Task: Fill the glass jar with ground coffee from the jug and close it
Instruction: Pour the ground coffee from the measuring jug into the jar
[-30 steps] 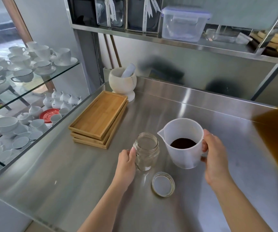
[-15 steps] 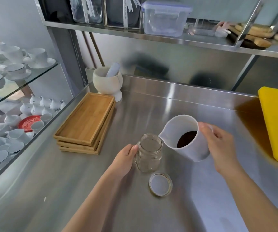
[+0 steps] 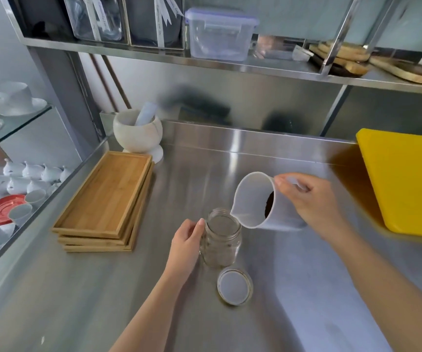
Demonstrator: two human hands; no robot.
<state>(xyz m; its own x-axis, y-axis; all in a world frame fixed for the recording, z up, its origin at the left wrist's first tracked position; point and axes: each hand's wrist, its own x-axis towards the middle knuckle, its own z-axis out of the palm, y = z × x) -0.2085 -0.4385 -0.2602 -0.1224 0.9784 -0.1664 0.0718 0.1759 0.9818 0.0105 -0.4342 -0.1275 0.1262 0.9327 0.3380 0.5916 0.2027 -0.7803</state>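
An open glass jar [image 3: 221,241] stands upright on the steel counter [image 3: 293,288], with nothing visible inside. My left hand [image 3: 185,246] wraps its left side. My right hand [image 3: 311,204] grips a white plastic jug [image 3: 255,201] by its handle and holds it in the air, tilted steeply left. The spout hangs just over the jar's right rim. Dark ground coffee [image 3: 269,207] lies at the jug's bottom, away from the spout. The jar's round lid [image 3: 234,285] rests flat on the counter just in front of the jar.
Stacked wooden trays [image 3: 108,201] lie to the left. A white mortar with pestle [image 3: 138,133] stands at the back left. A yellow board [image 3: 408,181] sits at the right. Glass shelves of white cups [image 3: 14,102] flank the left edge. A steel shelf [image 3: 204,60] hangs overhead.
My right hand lifted the jug off the counter and tipped it left, bringing its spout over the jar's mouth. My left hand stayed on the jar.
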